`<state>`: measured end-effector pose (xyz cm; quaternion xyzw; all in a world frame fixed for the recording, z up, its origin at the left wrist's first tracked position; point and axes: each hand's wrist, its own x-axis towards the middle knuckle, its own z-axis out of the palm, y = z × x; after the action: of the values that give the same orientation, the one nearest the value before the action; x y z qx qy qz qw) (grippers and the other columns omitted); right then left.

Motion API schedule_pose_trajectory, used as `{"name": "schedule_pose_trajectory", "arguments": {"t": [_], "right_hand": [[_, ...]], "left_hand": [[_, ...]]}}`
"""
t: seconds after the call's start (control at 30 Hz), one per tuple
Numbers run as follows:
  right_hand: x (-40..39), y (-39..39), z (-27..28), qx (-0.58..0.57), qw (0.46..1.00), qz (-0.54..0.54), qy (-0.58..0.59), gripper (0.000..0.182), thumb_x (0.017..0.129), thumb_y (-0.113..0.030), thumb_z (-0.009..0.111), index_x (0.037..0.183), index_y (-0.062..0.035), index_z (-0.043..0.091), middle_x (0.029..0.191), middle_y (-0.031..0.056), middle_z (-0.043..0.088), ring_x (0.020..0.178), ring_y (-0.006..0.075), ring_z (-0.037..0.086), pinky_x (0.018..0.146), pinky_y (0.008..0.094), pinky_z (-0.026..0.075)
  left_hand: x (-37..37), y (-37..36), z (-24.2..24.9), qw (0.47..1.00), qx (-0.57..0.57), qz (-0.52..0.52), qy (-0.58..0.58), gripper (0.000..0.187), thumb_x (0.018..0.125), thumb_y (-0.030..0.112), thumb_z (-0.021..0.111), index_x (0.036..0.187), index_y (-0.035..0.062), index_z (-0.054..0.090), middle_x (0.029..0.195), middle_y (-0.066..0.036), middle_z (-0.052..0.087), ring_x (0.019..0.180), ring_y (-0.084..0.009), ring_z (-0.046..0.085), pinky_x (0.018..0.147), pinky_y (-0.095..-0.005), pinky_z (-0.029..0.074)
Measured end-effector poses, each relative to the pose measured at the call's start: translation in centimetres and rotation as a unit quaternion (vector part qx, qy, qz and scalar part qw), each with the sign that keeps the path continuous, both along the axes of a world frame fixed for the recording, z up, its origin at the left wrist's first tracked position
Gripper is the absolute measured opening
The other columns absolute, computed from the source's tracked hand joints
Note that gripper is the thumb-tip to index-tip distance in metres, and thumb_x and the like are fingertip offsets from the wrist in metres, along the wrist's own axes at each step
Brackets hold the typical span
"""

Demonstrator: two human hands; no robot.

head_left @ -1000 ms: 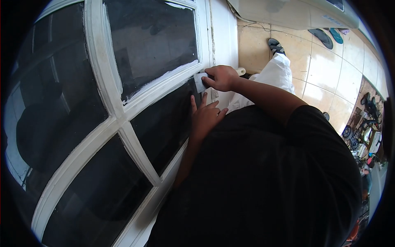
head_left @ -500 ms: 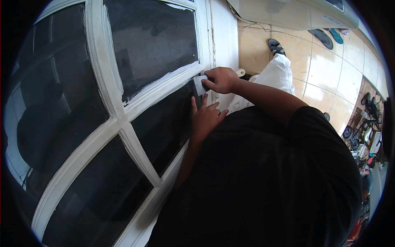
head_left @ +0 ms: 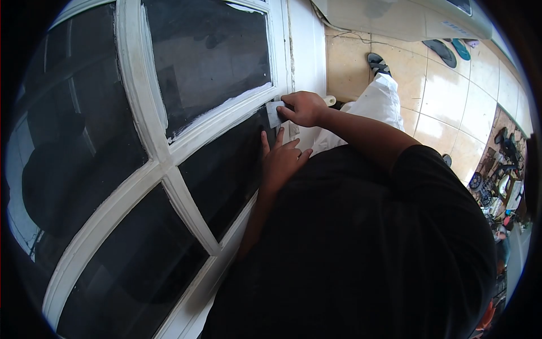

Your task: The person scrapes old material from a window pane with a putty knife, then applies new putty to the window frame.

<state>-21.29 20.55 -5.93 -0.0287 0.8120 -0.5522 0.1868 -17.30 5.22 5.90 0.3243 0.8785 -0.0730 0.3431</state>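
Note:
My right hand (head_left: 306, 108) is closed around a putty knife. The flat, pale grey blade (head_left: 274, 114) lies against the edge where dark glass meets white wood, and a cream, rounded handle end (head_left: 329, 101) shows past the back of the hand. My left hand (head_left: 283, 164) is just below, fingers spread, its fingertips at the dark glass pane (head_left: 223, 169) close to the blade. Around the panes runs a white wooden frame (head_left: 164, 155), with rough white smears along the glass edge of the pane above. The hand hides most of the handle.
Beige tiles (head_left: 403, 93) cover the floor on the right, with a sandaled foot (head_left: 379, 64) and loose slippers (head_left: 441, 52). A pale, bulky object (head_left: 395, 17) stands at the top. Mixed tools and parts (head_left: 499, 175) lie at the far right.
The blade has shifted very slightly along the pane's edge with the right hand. My left hand stays almost where it was.

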Motion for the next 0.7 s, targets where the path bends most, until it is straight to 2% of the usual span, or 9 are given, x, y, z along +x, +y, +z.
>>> {"name": "schedule_pose_trajectory", "arguments": {"t": [0.2, 0.37, 0.47, 0.53, 0.7], "right_hand": [[-0.09, -0.63, -0.13, -0.003, 1.0, 0.009, 0.024, 0.039, 0.094, -0.044, 0.048, 0.099, -0.0082, 0.063, 0.092, 0.0181, 0.068, 0.092, 0.0392, 0.065, 0.083, 0.05, 0.049], [-0.34, -0.38, 0.01, -0.012, 1.0, -0.005, 0.023, 0.037, 0.093, -0.043, 0.048, 0.094, -0.0078, 0.062, 0.087, 0.0186, 0.068, 0.09, 0.0397, 0.064, 0.08, 0.0509, 0.049], [-0.32, -0.8, -0.18, -0.016, 0.999, 0.001, 0.043, 0.037, 0.093, -0.042, 0.048, 0.093, -0.0078, 0.062, 0.086, 0.0186, 0.067, 0.089, 0.0395, 0.064, 0.079, 0.0508, 0.049], [-0.42, -0.44, -0.21, -0.016, 0.999, -0.016, 0.034, 0.037, 0.093, -0.042, 0.048, 0.093, -0.0078, 0.062, 0.085, 0.0188, 0.067, 0.088, 0.0395, 0.065, 0.079, 0.0509, 0.049], [0.0, -0.54, -0.3, -0.021, 0.999, -0.014, 0.03, 0.037, 0.092, -0.042, 0.049, 0.092, -0.0072, 0.062, 0.085, 0.0185, 0.067, 0.086, 0.0396, 0.065, 0.078, 0.0506, 0.049]], "left_hand": [[-0.22, 0.15, 0.08, 1.0, -0.014, -0.003, -0.004, 0.052, 0.096, 0.055, 0.047, 0.086, 0.0156, 0.079, 0.123, 0.002, 0.068, 0.14, -0.0288, 0.041, 0.114, -0.0672, -0.002], [-0.52, 0.3, 0.25, 1.0, -0.029, -0.005, -0.008, 0.051, 0.097, 0.055, 0.047, 0.083, 0.0167, 0.079, 0.123, 0.003, 0.068, 0.14, -0.0289, 0.04, 0.114, -0.0665, -0.002], [-0.08, 0.04, 0.06, 1.0, 0.0, -0.001, 0.004, 0.052, 0.097, 0.055, 0.046, 0.083, 0.0167, 0.079, 0.124, 0.003, 0.067, 0.14, -0.0291, 0.04, 0.114, -0.0664, -0.002], [-0.49, 0.29, 0.33, 0.999, -0.029, -0.008, -0.011, 0.053, 0.097, 0.056, 0.046, 0.084, 0.0163, 0.079, 0.124, 0.002, 0.067, 0.14, -0.0295, 0.039, 0.114, -0.0668, -0.002], [-0.08, 0.01, 0.06, 1.0, -0.012, -0.002, -0.008, 0.053, 0.097, 0.056, 0.046, 0.086, 0.0151, 0.078, 0.124, 0.001, 0.067, 0.14, -0.0298, 0.04, 0.114, -0.067, -0.001]]}}
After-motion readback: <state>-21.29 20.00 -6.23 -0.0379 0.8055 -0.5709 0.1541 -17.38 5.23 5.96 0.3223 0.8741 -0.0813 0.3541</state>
